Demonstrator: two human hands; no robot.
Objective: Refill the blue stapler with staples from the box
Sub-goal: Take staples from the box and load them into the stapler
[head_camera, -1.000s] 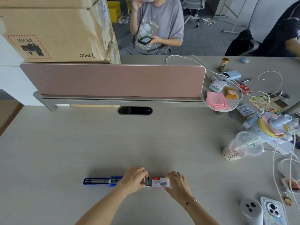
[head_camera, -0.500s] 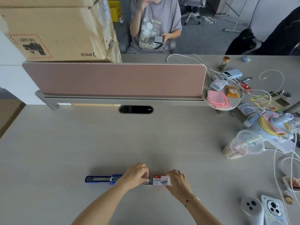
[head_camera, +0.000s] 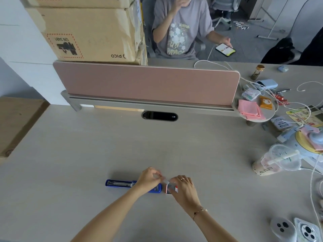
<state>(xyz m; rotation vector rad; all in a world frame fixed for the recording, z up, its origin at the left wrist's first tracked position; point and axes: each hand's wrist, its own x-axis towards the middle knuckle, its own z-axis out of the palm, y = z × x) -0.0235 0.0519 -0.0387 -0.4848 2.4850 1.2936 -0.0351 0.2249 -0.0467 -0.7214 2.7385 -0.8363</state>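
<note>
The blue stapler (head_camera: 118,183) lies opened flat on the desk near the front, its metal channel facing up. Part of it is hidden under my left hand (head_camera: 148,179). Just to its right sits the small red-and-white staple box (head_camera: 171,188), held by my right hand (head_camera: 183,187). My left hand pinches a small pale strip (head_camera: 165,180), a flap or a row of staples, just above the box's left end; blur keeps me from telling which.
A pink desk divider (head_camera: 146,84) runs across the back, with cardboard boxes (head_camera: 87,32) behind it. A plastic cup (head_camera: 269,163), cables, a kettle-like jug (head_camera: 305,142) and small items crowd the right side. A person sits beyond the divider.
My left hand has lifted from the box's left end, drawing out a small pale strip. The right hand has closed further over the box. The view has shifted closer.
</note>
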